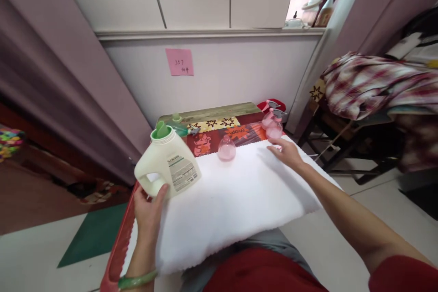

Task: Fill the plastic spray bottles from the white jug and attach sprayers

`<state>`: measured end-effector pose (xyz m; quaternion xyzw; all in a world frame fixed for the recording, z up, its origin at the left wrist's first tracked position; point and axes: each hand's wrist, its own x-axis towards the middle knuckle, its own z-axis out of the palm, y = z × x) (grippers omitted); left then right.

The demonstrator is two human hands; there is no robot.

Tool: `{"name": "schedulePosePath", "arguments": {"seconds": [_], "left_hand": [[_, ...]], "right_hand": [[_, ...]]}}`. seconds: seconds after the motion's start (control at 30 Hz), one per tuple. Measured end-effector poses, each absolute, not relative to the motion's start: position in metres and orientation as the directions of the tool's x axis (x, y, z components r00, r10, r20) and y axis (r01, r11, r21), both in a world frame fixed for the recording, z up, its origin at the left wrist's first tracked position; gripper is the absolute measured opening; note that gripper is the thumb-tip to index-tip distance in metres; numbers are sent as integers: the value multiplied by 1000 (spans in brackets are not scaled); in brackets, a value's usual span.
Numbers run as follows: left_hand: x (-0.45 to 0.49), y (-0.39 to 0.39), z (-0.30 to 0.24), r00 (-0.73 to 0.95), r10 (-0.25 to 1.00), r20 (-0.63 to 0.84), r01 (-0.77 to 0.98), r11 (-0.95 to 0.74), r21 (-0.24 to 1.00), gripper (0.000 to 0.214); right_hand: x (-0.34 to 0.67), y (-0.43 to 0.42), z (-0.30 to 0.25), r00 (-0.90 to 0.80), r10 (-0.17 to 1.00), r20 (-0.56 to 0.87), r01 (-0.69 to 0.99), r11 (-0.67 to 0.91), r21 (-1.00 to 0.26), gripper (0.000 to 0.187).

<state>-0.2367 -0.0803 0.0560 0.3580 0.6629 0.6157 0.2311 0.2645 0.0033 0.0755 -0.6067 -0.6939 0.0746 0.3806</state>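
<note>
White jug [175,166] gripped by left fingers [162,193]; right fingers [279,142] parted, seemingly beside pink sprayer [274,130]

Left of centre in the frame, a left hand [148,210] with a green bangle [137,279] grips a cream plastic jug [176,162] with a green-rimmed mouth by its lower corner. A translucent green bottle [179,128] lies partly behind the jug. At mid-frame, a small translucent pink bottle [226,149] stands at the edge of a white cloth [222,200] on the patterned tabletop [248,131]. Right of centre, a right hand [290,154], fingers parted, is just beside translucent pink spray bottles [273,130].
</note>
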Motion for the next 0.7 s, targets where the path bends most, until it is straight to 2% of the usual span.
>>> {"name": "schedulePosePath", "arguments": {"seconds": [0.07, 0.13, 0.23, 0.33, 0.47, 0.57, 0.7], "left_hand": [[-233, -79, 52, -646, 751, 135, 194, -10, 981, 84], [-231, -80, 47, -648, 747, 149, 215, -8, 976, 90], [-231, -82, 40, -646, 753, 129, 251, 49, 967, 101], [-233, -85, 37, -650, 755, 92, 267, 113, 957, 103], [-236, -87, 44, -665, 743, 76, 234, 111, 966, 103], [-238, -88, 55, -664, 741, 101, 186, 33, 982, 95], [-237, -86, 64, -610, 789, 77, 64, -48, 997, 64]], "right_hand": [[299, 1, 79, 66, 919, 389, 880, 130, -457, 38], [317, -1, 78, 76, 956, 282, 940, 26, -341, 41], [322, -1, 68, 38, 989, 145, 979, -8, -203, 46], [312, 2, 54, -6, 997, 78, 990, 16, -139, 44], [302, 5, 39, 1, 997, 78, 994, 8, -113, 36], [306, 1, 34, 22, 994, 110, 996, -12, -92, 39], [321, -9, 27, 31, 994, 108, 999, -30, -12, 44]]}}
